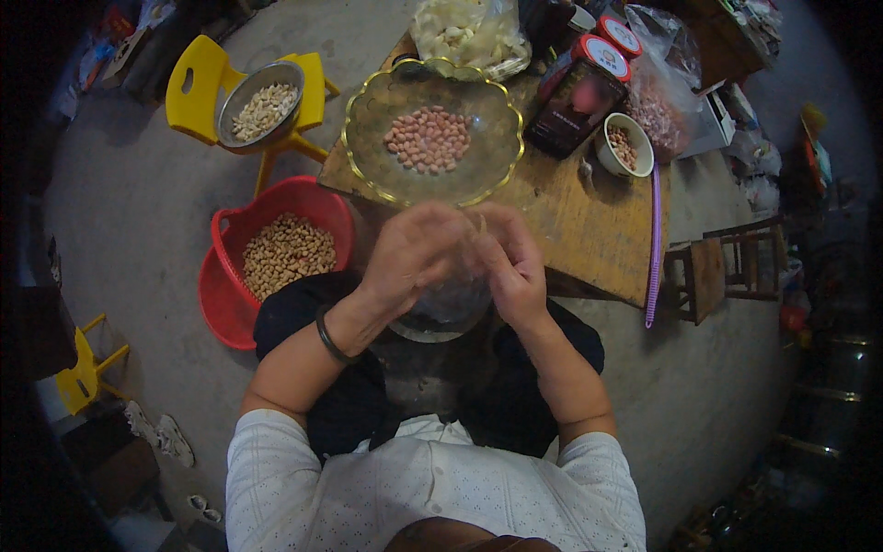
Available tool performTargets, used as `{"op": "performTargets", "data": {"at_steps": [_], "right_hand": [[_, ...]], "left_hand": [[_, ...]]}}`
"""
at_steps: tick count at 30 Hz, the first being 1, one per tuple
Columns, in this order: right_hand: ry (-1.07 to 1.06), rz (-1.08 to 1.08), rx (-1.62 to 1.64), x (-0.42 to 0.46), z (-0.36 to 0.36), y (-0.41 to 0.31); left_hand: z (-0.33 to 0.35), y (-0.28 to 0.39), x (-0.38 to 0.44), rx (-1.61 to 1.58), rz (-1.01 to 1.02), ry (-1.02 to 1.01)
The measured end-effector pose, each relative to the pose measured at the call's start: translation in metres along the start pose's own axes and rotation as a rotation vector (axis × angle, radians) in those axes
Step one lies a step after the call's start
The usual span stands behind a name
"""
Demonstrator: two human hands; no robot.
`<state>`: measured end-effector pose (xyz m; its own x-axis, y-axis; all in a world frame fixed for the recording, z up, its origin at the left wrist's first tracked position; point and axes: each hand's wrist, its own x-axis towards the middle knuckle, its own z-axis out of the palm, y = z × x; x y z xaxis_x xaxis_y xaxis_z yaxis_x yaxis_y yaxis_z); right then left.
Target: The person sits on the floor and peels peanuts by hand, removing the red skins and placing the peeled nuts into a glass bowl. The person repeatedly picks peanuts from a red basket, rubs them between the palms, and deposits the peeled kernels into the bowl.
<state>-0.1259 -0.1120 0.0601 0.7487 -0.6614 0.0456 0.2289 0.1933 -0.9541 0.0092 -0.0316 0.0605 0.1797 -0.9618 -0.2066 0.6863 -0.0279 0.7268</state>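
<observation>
My left hand (417, 245) and my right hand (514, 265) meet just in front of the table edge. Between their fingertips is a small tan peanut pod (481, 224); the left fingers are blurred. Beyond the hands, a clear bowl with a scalloped gold rim (519, 148) stands on the wooden table, holding shelled pink peanuts (429, 140). Under the hands, between my knees, is a greyish container (448, 310), partly hidden by the hands. To the left on the floor, a red plastic basket (338, 207) holds unshelled peanuts (286, 255).
A metal bowl of pale shells (265, 114) rests on a yellow chair (196, 90). On the wooden table (586, 234) are a small bowl of peanuts (624, 146), a dark box (576, 107), red-lidded tubs (603, 58), plastic bags (472, 34) and a purple strip (653, 255). Wooden stools (707, 279) stand right.
</observation>
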Motion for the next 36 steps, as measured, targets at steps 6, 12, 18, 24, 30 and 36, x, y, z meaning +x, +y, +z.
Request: {"op": "performTargets", "data": {"at_steps": [6, 12, 18, 24, 30, 36], "right_hand": [[-0.036, 0.138, 0.335, 0.005, 0.003, -0.002], [-0.051, 0.168, 0.471, 0.012, 0.005, -0.003], [-0.068, 0.175, 0.489, 0.016, 0.009, -0.002], [-0.038, 0.196, 0.308, 0.011, 0.006, -0.004], [-0.163, 0.172, 0.021, 0.000, -0.011, -0.006], [-0.139, 0.154, -0.105, -0.005, -0.015, 0.000]], "left_hand": [[-0.006, -0.005, 0.003, -0.163, -0.054, -0.003], [-0.004, 0.007, 0.003, -0.206, -0.015, -0.069], [-0.011, 0.008, 0.003, -0.184, 0.000, -0.045], [-0.010, 0.016, -0.004, 0.025, 0.007, -0.006], [-0.015, 0.014, -0.015, 0.303, -0.061, -0.063], [-0.020, 0.011, -0.020, 0.301, -0.161, -0.090]]}}
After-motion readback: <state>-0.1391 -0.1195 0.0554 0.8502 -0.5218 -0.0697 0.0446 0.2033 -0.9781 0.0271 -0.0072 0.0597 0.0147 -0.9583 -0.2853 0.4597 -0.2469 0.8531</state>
